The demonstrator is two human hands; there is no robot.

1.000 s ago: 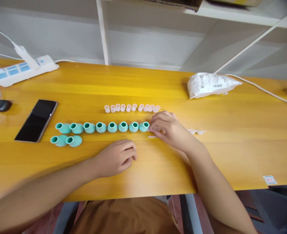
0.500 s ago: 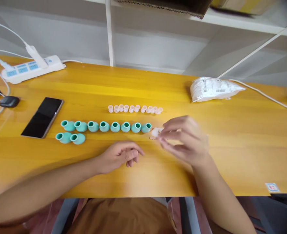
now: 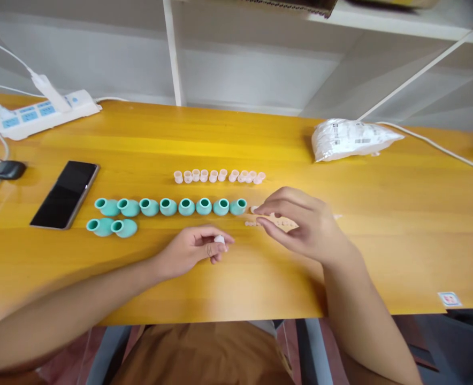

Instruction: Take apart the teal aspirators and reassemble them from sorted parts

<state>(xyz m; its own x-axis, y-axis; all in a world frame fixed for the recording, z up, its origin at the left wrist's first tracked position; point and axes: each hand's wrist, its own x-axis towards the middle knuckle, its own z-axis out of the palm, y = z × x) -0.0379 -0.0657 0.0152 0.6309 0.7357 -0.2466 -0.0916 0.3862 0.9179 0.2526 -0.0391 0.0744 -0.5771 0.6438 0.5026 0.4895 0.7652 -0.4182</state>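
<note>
My left hand (image 3: 200, 246) pinches a small white cap-like piece (image 3: 219, 239) between thumb and index finger, just above the table. To its right, my right hand (image 3: 300, 219) hovers with thumb and fingers apart, nothing visible between them. Close to those fingertips lies a small whitish piece (image 3: 254, 209), partly covered. Tiny clear bits (image 3: 252, 223) lie in a line under the right hand, which hides some of them. Teal rounded pots with open necks (image 3: 186, 207) form a row left of that hand, with two more pots (image 3: 124, 228) in front at the left end.
Behind the pots stands a row of small translucent pink cups (image 3: 213, 176). A phone (image 3: 65, 195) lies at the left, with a white power strip (image 3: 47, 115) and cables beyond it. A white plastic package (image 3: 352, 140) rests at the back right of the wooden table (image 3: 401, 230).
A white piece now shows in my left hand, where none was visible before. My right hand's fingers have spread, and the camera view has shifted slightly.
</note>
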